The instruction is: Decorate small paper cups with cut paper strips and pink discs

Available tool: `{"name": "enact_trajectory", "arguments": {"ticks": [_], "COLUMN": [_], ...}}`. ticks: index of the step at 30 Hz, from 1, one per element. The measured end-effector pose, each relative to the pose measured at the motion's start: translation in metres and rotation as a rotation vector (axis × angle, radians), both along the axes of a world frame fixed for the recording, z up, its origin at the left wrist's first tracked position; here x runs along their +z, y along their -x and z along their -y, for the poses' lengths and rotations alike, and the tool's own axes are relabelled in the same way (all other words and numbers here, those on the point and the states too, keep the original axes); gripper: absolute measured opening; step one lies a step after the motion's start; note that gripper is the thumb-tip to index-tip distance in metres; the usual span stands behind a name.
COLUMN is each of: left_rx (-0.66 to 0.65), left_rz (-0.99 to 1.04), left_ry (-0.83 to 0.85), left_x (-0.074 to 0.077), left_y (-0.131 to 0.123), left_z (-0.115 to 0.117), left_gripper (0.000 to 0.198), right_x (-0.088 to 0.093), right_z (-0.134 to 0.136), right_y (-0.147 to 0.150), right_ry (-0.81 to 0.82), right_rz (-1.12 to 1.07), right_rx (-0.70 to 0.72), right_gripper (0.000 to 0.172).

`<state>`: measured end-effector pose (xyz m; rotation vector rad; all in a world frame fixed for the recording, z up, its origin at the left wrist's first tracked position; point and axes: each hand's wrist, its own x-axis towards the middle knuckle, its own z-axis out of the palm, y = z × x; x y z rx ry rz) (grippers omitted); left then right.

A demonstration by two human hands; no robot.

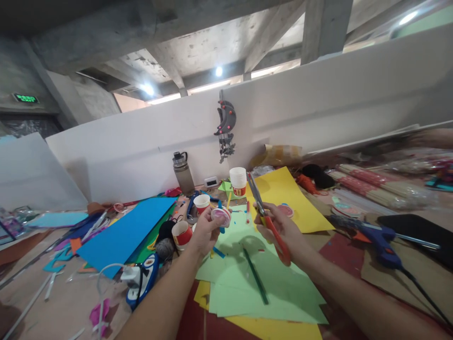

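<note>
My left hand point(207, 231) is raised over the table with its fingers closed around a small paper cup point(221, 216) that has a pink-rimmed round end facing me and a blue strip on it. My right hand point(279, 226) grips red-handled scissors point(267, 215), their blades pointing up and away, just right of the cup. Below both hands lie light green paper sheets point(247, 278) with a green pencil point(255, 276) on them.
A blue sheet point(123, 233), yellow paper point(286, 193), several paper cups point(238, 181), a grey bottle point(183, 172) and a blue glue gun point(378, 238) crowd the table. A white partition wall point(318, 108) stands behind. Bundled sticks point(375, 186) lie at right.
</note>
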<state>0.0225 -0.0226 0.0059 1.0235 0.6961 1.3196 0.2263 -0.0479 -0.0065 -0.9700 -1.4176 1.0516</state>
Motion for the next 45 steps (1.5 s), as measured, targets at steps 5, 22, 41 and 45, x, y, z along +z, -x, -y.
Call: {"name": "enact_trajectory", "arguments": {"ticks": [5,22,41,45], "left_rx": [0.031,-0.055,-0.126,-0.142], "left_rz": [0.001,-0.137,-0.183,-0.163], "left_ry": [-0.010,-0.078,-0.070,-0.040], "left_x": [-0.001,0.002,0.000,0.001], "left_y": [-0.003,-0.002,-0.010,-0.012], "left_z": [0.002,0.006,0.009,0.010], "left_gripper": [0.036,0.031,0.030,0.036], "right_x": [-0.004,0.029,0.042,0.038], "right_z": [-0.003,0.020,0.017,0.017], "right_y": [-0.005,-0.003,0.015,0.016], "right_ry": [0.028,-0.301,-0.248,-0.230], "right_rz": [0.251,0.732,0.376,0.334], "right_rx": [-0.065,-0.186,-0.072,-0.051], "right_gripper": [0.040,0.028,0.013,0.015]}}
